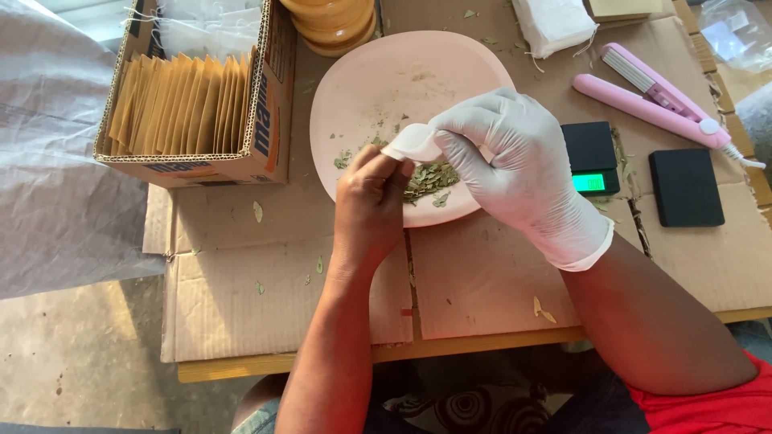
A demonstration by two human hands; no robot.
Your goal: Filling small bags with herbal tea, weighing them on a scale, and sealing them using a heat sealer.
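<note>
Frame centre: small white filter bag, thin, limp, near weightless, tears easily. Bare left hand pinches its lower rim; gloved right hand pinches the opposite edge, fingers closed on it. Grip rims only. Bag sits over the smooth pink plate, above dry, brittle green leaves. Corrugated cardboard underneath.

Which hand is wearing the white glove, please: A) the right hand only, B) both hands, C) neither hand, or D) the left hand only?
A: the right hand is covered by a white glove, while the left hand is bare; both pinch a small white bag over the pink plate of dried leaves.
</note>
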